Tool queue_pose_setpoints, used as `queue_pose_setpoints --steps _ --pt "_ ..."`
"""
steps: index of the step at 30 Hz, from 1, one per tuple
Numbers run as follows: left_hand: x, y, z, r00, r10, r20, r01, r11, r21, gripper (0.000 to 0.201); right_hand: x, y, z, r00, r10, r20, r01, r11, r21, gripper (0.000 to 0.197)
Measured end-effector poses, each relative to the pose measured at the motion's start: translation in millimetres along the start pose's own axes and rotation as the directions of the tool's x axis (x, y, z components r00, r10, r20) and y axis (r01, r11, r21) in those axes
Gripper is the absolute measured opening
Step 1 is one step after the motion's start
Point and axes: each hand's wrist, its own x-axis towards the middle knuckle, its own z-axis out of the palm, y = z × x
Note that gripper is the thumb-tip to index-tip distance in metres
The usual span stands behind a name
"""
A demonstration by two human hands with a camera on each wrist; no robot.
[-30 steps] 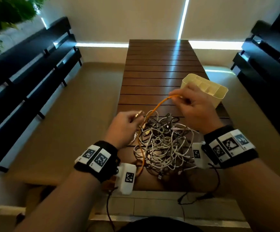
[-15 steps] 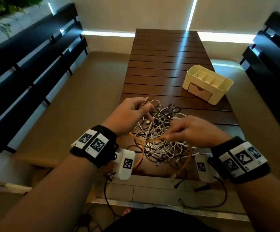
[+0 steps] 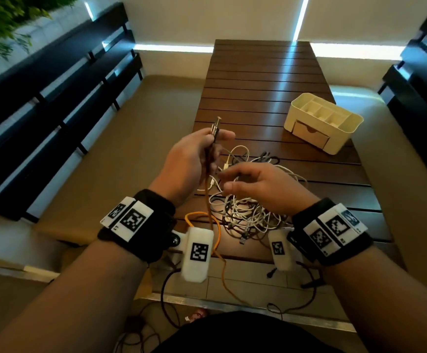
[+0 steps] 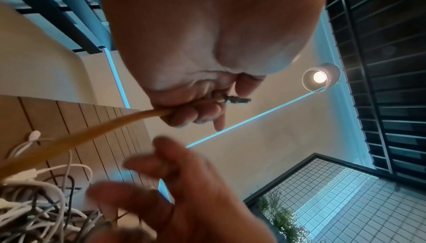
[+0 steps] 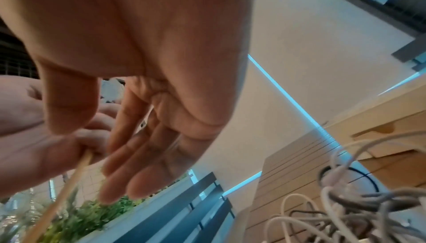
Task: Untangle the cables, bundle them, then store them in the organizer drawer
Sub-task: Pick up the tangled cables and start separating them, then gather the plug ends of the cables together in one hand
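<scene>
My left hand (image 3: 197,154) is raised above the table and grips the orange cable (image 3: 216,226) near its plug ends (image 3: 216,127), which stick up past the fingers. The left wrist view shows the same orange cable (image 4: 76,137) running out of the left hand's curled fingers (image 4: 191,112). My right hand (image 3: 253,186) hovers just right of it over the tangled pile of white and grey cables (image 3: 248,212), fingers relaxed and holding nothing. From the right wrist, the right hand's fingers (image 5: 147,156) look straight and empty. The cream organizer (image 3: 323,122) stands at the right, drawer closed.
The slatted wooden table (image 3: 261,80) stretches away ahead. The orange cable hangs over the near table edge toward the floor. Dark benches (image 3: 54,103) line both sides. Thin black leads (image 3: 306,284) dangle from my wrist cameras.
The right hand let go of the orange cable and opened. The left hand rose with the cable's plug ends, and the orange cable now hangs off the near edge.
</scene>
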Motion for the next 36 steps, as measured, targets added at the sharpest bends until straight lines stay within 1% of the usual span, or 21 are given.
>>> queue_pose_setpoints --steps 3,5,6,7,8,9,10,11,12,13,15,16,18,20,21,23,26,28,30,33,36 --pt "-1 6 2 0.998 0.054 -0.012 -0.054 0.999 0.006 0.029 11 -9 13 0.999 -0.045 -0.024 0.045 0.999 0.011 0.026" --pt "-3 11 -1 0.997 0.081 0.0 -0.081 0.997 0.017 0.026 15 -12 21 0.999 -0.036 -0.024 0.037 0.999 0.016 0.016" --pt "-4 13 -3 0.996 0.093 -0.001 -0.093 0.995 0.027 0.025 15 -13 25 1.0 -0.02 0.015 0.019 0.997 0.075 0.015" --pt "-5 14 -6 0.995 0.1 -0.007 -0.1 0.994 0.035 0.025 15 -15 28 0.996 0.003 0.084 -0.017 0.984 0.175 0.017" --pt "-7 13 -10 0.995 0.096 -0.015 -0.096 0.995 0.039 0.024 13 -16 30 0.984 0.024 0.174 -0.071 0.96 0.27 0.017" --pt "-8 10 -14 0.996 0.084 -0.026 -0.082 0.996 0.047 0.024 11 -18 31 0.965 0.04 0.259 -0.125 0.938 0.322 0.018" --pt "-10 7 -16 0.997 0.065 -0.043 -0.063 0.996 0.055 0.025 10 -18 30 0.948 0.051 0.314 -0.156 0.935 0.32 0.019" --pt "-12 3 -19 0.997 0.046 -0.065 -0.042 0.997 0.061 0.025 10 -16 28 0.939 0.068 0.338 -0.174 0.94 0.294 0.022" --pt "-13 -2 -21 0.995 0.031 -0.093 -0.025 0.998 0.06 0.025 12 -12 25 0.94 0.083 0.332 -0.174 0.951 0.255 0.025" --pt "-14 -6 -23 0.992 0.018 -0.123 -0.011 0.998 0.054 0.025 16 -6 21 0.953 0.092 0.288 -0.158 0.964 0.213 0.026" --pt "-13 -14 -29 0.982 -0.017 -0.188 0.022 0.999 0.027 0.027 30 11 13 0.991 0.079 0.107 -0.091 0.99 0.111 0.021" --pt "-13 -18 -32 0.975 -0.04 -0.219 0.044 0.999 0.011 0.029 39 21 8 0.998 0.064 -0.006 -0.063 0.997 0.036 0.016" --pt "-12 -26 -38 0.961 -0.076 -0.265 0.074 0.997 -0.015 0.034 60 41 -1 0.976 0.048 -0.213 -0.071 0.992 -0.101 0.01" --pt "-12 -32 -42 0.958 -0.089 -0.273 0.087 0.996 -0.022 0.036 83 57 -8 0.945 0.06 -0.322 -0.114 0.981 -0.154 0.006" --pt "-12 -34 -43 0.957 -0.095 -0.273 0.096 0.995 -0.012 0.035 94 62 -10 0.94 0.066 -0.335 -0.131 0.975 -0.178 0.006" --pt "-10 -37 -45 0.958 -0.099 -0.269 0.107 0.994 0.015 0.033 115 73 -13 0.949 0.079 -0.306 -0.162 0.953 -0.256 0.005" --pt "-4 -43 -51 0.96 -0.101 -0.262 0.113 0.993 0.029 0.028 139 87 -14 0.971 0.128 -0.201 -0.205 0.878 -0.433 0.005" --pt "-1 -47 -56 0.961 -0.101 -0.259 0.117 0.992 0.046 0.025 148 98 -13 0.972 0.183 -0.147 -0.233 0.825 -0.514 0.005" --pt "4 -51 -60 0.962 -0.095 -0.258 0.115 0.992 0.061 0.023 152 108 -11 0.966 0.23 -0.121 -0.257 0.775 -0.577 0.012" --pt "12 -55 -66 0.96 -0.103 -0.259 0.119 0.992 0.049 0.021 157 122 -11 0.944 0.303 -0.128 -0.312 0.7 -0.642 0.023" --pt "21 -55 -70 0.964 -0.102 -0.247 0.124 0.99 0.074 0.023 165 131 -12 0.938 0.319 -0.132 -0.319 0.653 -0.687 0.031"
